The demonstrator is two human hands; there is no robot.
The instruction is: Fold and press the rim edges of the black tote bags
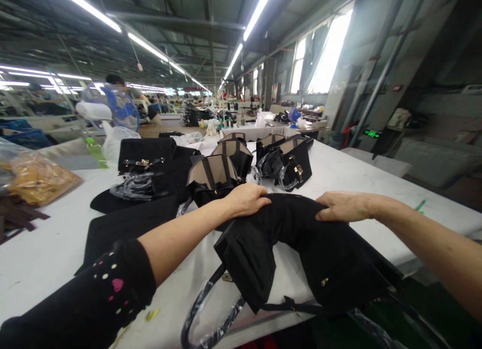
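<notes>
black bag (301, 248) under left hand (246, 198) and right hand (341, 207), both flat, fingers together; green sign (371, 133) lettering unreadable

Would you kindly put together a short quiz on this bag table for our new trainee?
1. True or false: the left hand and right hand both touch the black bag.
2. The bags just behind the left hand have panels of which colour? A tan, B red, C green.
3. Fill in: the fan far back on the left is ____.
Key: 1 true; 2 A; 3 blue.
</notes>
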